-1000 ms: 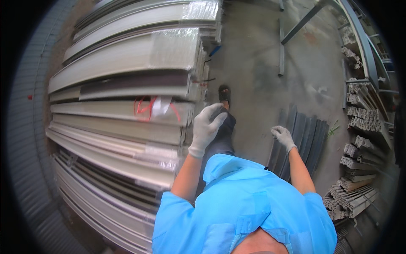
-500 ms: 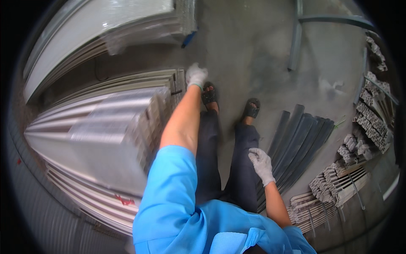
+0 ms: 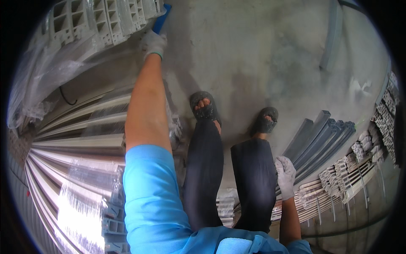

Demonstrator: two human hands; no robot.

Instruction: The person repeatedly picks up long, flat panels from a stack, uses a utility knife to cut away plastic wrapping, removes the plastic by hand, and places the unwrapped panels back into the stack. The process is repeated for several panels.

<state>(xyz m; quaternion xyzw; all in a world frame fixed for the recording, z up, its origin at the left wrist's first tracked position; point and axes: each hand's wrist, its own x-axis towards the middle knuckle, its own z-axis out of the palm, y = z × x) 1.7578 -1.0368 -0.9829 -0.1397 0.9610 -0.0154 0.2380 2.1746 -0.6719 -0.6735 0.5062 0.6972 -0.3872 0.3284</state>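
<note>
My left hand (image 3: 154,44), in a whitish glove with a green cuff, reaches forward to the lower corner of a film-wrapped bundle of white hollow profiles (image 3: 101,21). A blue piece (image 3: 162,19) sticks out just beyond the fingers. The fingertips are blurred and partly hidden against the bundle, so their grip does not show. Beside my right thigh hangs my gloved right hand (image 3: 286,177), its fingers loosely bent and apart from the leg. It holds nothing that I can see.
Long pale profiles (image 3: 80,144), partly in shiny film, are stacked at the left. Dark grey square tubes (image 3: 317,142) lie on the floor at the right, near stacks of pale profiles (image 3: 338,180). A grey bar (image 3: 331,38) lies farther ahead. My sandalled feet (image 3: 205,106) stand on concrete.
I have moved forward and the view has shifted. My left hand has gone from above the floor to the wrapped bundle's corner. My right hand still hangs by my thigh.
</note>
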